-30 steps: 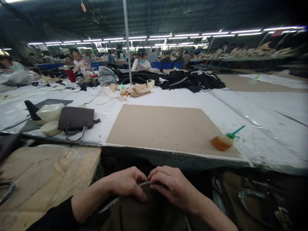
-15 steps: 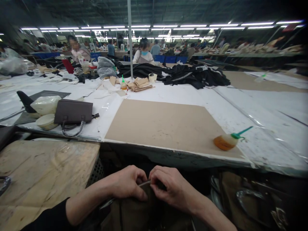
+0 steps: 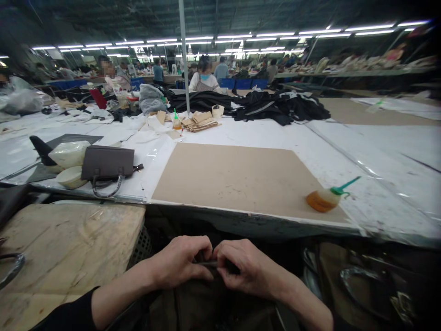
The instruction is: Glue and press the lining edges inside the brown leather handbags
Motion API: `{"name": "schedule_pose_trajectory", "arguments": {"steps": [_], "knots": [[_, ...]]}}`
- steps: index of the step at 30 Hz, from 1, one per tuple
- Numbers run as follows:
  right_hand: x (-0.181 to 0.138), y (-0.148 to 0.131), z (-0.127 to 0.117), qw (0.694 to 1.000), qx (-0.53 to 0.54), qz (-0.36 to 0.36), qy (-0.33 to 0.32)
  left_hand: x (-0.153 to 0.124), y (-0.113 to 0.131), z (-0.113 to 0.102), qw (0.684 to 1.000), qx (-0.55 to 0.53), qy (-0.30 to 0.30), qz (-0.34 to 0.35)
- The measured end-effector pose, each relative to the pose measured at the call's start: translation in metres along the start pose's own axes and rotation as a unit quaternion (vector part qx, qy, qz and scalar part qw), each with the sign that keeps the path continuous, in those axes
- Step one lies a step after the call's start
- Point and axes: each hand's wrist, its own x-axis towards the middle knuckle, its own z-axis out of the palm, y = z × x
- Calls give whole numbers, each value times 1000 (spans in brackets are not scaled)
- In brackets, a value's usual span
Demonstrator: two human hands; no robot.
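Observation:
Both hands meet at the lower middle, in front of the table edge, over a dark brown bag (image 3: 196, 303) whose lower part sinks into shadow. My left hand (image 3: 184, 262) pinches the bag's top edge between thumb and bent fingers. Close beside it, my right hand (image 3: 241, 264) grips the same edge with curled fingers and thumb. A thin strip of the rim shows between the two hands. What the fingertips do there is partly hidden.
A tan board (image 3: 227, 177) lies on the white-covered table (image 3: 268, 135). On its right stands a squeeze bottle (image 3: 324, 199) of amber liquid. A brown handbag (image 3: 108, 163) and a round tub (image 3: 71, 177) sit at left. More bags (image 3: 344, 280) are at lower right.
My left hand has turned slightly and its thumb lies flatter along the bag's edge. My right hand keeps its grip. The view has shifted a little.

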Motion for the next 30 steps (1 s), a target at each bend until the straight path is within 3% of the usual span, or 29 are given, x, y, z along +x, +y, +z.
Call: {"name": "schedule_pose_trajectory", "arguments": {"steps": [10,20,30], "knots": [[-4,1,3,998,-36,-7,42,-3,6,2,992,48,28,109],[-4,0,5,996,-61,-20,63,-1,15,13,980,175,52,74],[-9,-8,-13,996,14,85,-21,-1,12,13,981,143,56,118]]}}
